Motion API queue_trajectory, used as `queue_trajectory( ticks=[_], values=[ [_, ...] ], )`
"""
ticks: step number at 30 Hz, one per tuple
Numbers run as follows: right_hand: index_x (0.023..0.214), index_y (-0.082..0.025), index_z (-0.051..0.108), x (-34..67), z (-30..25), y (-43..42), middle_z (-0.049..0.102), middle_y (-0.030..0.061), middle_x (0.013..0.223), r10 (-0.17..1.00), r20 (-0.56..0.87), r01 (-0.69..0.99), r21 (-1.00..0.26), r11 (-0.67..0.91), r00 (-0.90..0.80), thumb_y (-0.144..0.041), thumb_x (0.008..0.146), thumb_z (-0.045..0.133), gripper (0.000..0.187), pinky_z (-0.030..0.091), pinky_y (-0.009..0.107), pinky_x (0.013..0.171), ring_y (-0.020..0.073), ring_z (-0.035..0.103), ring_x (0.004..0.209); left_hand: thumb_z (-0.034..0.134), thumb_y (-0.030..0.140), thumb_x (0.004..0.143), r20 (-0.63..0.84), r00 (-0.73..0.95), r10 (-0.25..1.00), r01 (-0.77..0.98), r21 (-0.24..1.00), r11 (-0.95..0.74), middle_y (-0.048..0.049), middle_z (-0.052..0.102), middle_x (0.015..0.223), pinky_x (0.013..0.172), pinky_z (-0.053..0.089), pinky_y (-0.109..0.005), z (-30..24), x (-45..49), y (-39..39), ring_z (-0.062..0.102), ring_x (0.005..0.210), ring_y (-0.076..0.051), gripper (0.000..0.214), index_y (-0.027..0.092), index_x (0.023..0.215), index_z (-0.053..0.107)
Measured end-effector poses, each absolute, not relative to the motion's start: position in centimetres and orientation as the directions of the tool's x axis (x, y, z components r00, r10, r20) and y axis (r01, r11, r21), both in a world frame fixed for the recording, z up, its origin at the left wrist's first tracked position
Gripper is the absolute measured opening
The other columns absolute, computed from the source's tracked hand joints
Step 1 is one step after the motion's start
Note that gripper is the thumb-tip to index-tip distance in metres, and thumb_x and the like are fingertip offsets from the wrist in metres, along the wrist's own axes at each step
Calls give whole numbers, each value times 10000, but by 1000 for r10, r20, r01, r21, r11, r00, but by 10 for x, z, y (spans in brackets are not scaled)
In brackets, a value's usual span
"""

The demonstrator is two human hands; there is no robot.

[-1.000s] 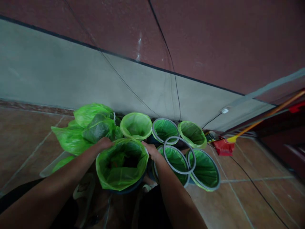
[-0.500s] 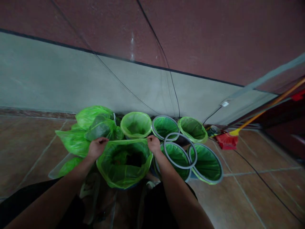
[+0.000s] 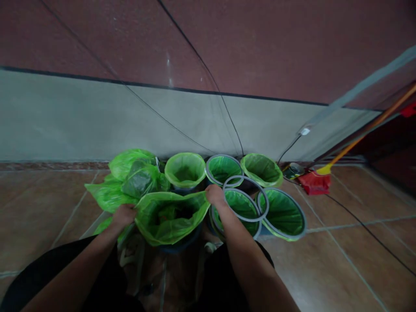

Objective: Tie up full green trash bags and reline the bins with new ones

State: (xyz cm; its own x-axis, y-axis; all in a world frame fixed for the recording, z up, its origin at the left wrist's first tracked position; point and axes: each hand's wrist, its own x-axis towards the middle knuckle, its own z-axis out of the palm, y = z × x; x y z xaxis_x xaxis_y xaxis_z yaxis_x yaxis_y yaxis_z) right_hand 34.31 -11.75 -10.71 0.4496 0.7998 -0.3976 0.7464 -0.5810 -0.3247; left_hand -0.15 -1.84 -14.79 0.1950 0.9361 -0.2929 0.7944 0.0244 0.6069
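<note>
A dark bin [image 3: 180, 242] lined with a bright green plastic bag [image 3: 169, 216] stands on the floor right in front of me. My left hand [image 3: 124, 215] is closed on the bag's left edge, low beside the bin. My right hand [image 3: 214, 195] pinches the bag's upper right corner, and the bag's top edge is stretched between the two hands. Something dark and reddish lies inside the bag.
Several more green-lined bins [image 3: 281, 212] with grey rim rings [image 3: 245, 199] crowd the wall to the right. Filled green bags [image 3: 130, 177] pile at the left. A red dustpan [image 3: 314, 182] and an orange-handled broom [image 3: 364, 136] lie by the wall, with cables [image 3: 354, 216] across the tiles.
Both hands have lifted the bag's rim off the bin. My left hand has dropped lower and to the left with its edge; the right stays high at the corner.
</note>
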Motion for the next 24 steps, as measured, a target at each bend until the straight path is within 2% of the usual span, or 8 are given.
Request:
queue_trajectory(
  ticks=[3,6,9,14,18,21,23,24],
  values=[
    [1019,-186,743,349,-104,-122,725,100,1081,826,-351,758,-347,-552,441,-179,864,528,265,477,281,875,239,658,1068,569,251,618,-310,152,938,826,562,52,-19,582,474,456,391,-266,-135,-6,-20,587,507,-214,87,219,550,611],
    [1120,-150,702,351,-106,-129,702,138,1135,826,-351,759,-346,-552,440,-321,887,554,325,480,305,896,264,636,1113,575,252,584,-339,109,934,829,550,103,-23,596,490,445,382,-261,-126,-6,-25,554,481,-195,76,213,547,629],
    [1209,-101,645,351,-110,-135,676,185,1178,820,-373,753,-348,-558,435,-432,857,598,485,488,317,881,284,626,1129,609,298,573,-424,65,903,744,624,239,-16,599,504,437,391,-260,-124,-3,-35,525,453,-170,115,191,595,643],
    [895,-136,756,353,-105,-139,741,143,971,822,-392,750,-366,-551,413,-185,728,692,185,495,293,810,278,686,982,660,253,507,-485,65,872,549,747,375,30,556,461,424,362,-230,-114,3,-48,448,418,-115,165,181,656,651],
    [894,-202,758,355,-90,-133,743,80,994,853,-304,740,-427,-519,423,-124,717,660,217,495,272,820,235,681,988,681,215,484,-409,6,913,441,820,365,19,605,515,465,402,-237,-84,8,-51,498,481,-126,198,193,681,678],
    [967,-206,732,345,-80,-125,745,44,920,904,-154,605,-697,-385,399,-148,754,625,246,513,280,791,191,691,877,727,271,497,-309,31,951,310,907,285,-1,674,639,550,460,-247,-50,16,-55,587,613,-152,250,193,733,709],
    [991,-188,708,330,-74,-120,735,25,819,943,-41,346,-924,-161,331,-180,768,621,239,521,297,775,170,683,777,765,342,514,-216,66,974,223,955,197,-7,695,693,615,490,-258,-30,26,-60,615,670,-158,305,193,776,720],
    [996,-186,697,321,-71,-118,726,14,787,958,9,188,-981,-47,286,-204,765,635,240,521,302,777,163,676,753,778,372,520,-177,87,980,202,967,156,-11,703,709,643,500,-267,-21,32,-62,624,691,-164,330,194,793,725]
  ],
)
